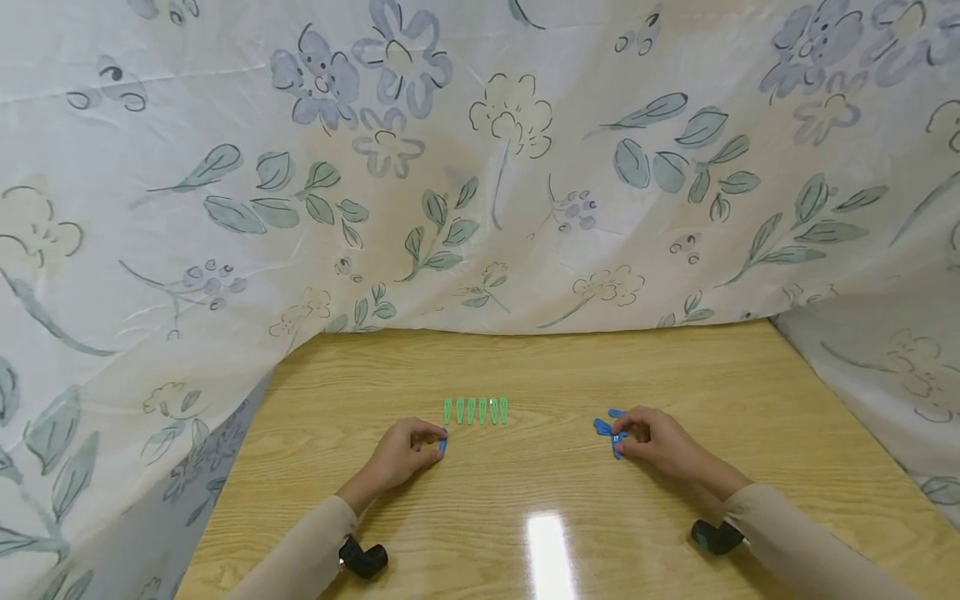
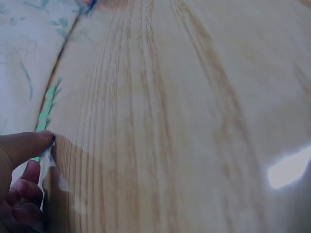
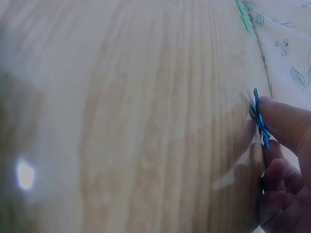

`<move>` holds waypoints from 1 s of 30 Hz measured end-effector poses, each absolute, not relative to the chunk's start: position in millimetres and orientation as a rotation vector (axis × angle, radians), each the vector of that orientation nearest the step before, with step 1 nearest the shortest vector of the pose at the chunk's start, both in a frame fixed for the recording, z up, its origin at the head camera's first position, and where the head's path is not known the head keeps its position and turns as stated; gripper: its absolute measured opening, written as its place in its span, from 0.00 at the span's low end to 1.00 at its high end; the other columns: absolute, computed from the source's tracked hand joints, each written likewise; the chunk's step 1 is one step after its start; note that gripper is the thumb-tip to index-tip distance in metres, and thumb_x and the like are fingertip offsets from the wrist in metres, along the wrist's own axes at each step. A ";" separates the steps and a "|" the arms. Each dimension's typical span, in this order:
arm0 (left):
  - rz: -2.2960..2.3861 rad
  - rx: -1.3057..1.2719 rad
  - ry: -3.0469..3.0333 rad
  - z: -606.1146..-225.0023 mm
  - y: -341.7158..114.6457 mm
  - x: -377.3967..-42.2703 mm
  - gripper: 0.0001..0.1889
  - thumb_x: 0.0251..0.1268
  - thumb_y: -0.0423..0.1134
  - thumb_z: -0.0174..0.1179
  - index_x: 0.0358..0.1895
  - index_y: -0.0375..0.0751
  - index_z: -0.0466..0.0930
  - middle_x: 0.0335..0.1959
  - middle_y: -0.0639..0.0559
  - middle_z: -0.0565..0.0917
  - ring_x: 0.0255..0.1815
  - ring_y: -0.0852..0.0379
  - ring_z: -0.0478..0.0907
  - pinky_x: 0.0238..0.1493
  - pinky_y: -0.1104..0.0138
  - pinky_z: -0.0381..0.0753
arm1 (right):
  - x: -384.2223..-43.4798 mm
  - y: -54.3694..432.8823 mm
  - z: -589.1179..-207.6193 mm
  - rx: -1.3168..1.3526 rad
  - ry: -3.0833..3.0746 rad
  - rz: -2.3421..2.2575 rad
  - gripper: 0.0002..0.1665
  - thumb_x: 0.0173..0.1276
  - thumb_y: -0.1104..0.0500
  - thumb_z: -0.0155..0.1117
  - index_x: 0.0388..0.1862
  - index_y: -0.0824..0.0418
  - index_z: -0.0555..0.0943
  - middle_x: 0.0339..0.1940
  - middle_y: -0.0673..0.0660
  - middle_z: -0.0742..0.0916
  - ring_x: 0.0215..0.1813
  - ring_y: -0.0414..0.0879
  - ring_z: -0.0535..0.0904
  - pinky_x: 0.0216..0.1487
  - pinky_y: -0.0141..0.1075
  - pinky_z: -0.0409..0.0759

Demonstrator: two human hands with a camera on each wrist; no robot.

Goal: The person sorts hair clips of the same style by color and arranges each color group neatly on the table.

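Observation:
Several green snap hair clips [image 1: 476,411] stand side by side in a row on the table. Just below the row's left end, my left hand [image 1: 408,450] pinches a blue hair clip [image 1: 443,442] between thumb and fingers, close to the tabletop. To the right, a small group of blue hair clips [image 1: 602,427] lies loosely together. There my right hand [image 1: 660,442] pinches one blue clip [image 1: 617,444] at the near side of the group. In the right wrist view, blue clips [image 3: 260,121] show beside the thumb; their overlap hides how many there are.
The wooden table [image 1: 525,483] has a bright light reflection [image 1: 550,554] near its front. A floral cloth [image 1: 480,208] hangs along the back edge and both sides. Black wrist devices [image 1: 363,558] are worn at both sleeves.

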State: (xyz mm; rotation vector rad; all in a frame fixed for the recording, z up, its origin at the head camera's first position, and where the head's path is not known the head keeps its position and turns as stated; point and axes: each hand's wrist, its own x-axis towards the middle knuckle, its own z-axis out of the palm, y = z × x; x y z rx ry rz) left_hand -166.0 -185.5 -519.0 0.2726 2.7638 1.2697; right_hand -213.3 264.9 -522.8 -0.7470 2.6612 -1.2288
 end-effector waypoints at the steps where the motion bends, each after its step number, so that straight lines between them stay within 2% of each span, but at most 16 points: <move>1: 1.265 0.269 2.768 -519.8 -185.5 -165.6 0.10 0.63 0.35 0.70 0.46 0.45 0.89 0.49 0.47 0.86 0.32 0.61 0.70 0.32 0.72 0.71 | -213.4 265.1 -523.0 -0.747 2.660 -1.230 0.10 0.64 0.61 0.74 0.42 0.60 0.85 0.27 0.51 0.75 0.26 0.35 0.65 0.28 0.30 0.67; 15: 1.251 0.245 2.792 -525.0 -183.8 -158.9 0.10 0.62 0.37 0.71 0.46 0.47 0.89 0.47 0.49 0.85 0.27 0.62 0.68 0.30 0.72 0.69 | -215.3 270.3 -527.2 -0.716 2.635 -1.225 0.11 0.65 0.59 0.73 0.45 0.60 0.86 0.29 0.51 0.76 0.29 0.37 0.66 0.29 0.30 0.66; 21: 1.243 0.262 2.812 -526.3 -181.9 -156.6 0.10 0.62 0.37 0.71 0.46 0.47 0.89 0.45 0.50 0.85 0.27 0.63 0.67 0.29 0.72 0.68 | -214.5 274.3 -525.2 -0.711 2.617 -1.243 0.18 0.66 0.59 0.73 0.53 0.65 0.84 0.43 0.58 0.85 0.32 0.36 0.68 0.30 0.30 0.69; 23: 1.246 0.266 2.813 -526.3 -181.4 -155.7 0.10 0.62 0.37 0.71 0.46 0.47 0.89 0.45 0.50 0.85 0.27 0.64 0.67 0.29 0.72 0.68 | -213.6 274.5 -524.3 -0.724 2.621 -1.239 0.21 0.65 0.58 0.73 0.54 0.66 0.83 0.44 0.58 0.86 0.31 0.36 0.68 0.30 0.30 0.69; 30: 1.274 0.290 2.792 -527.9 -180.6 -152.0 0.10 0.64 0.37 0.70 0.47 0.46 0.88 0.48 0.48 0.85 0.27 0.63 0.67 0.30 0.72 0.69 | -209.7 271.8 -523.7 -0.723 2.698 -1.163 0.21 0.64 0.59 0.74 0.54 0.65 0.84 0.33 0.53 0.79 0.27 0.35 0.65 0.28 0.30 0.67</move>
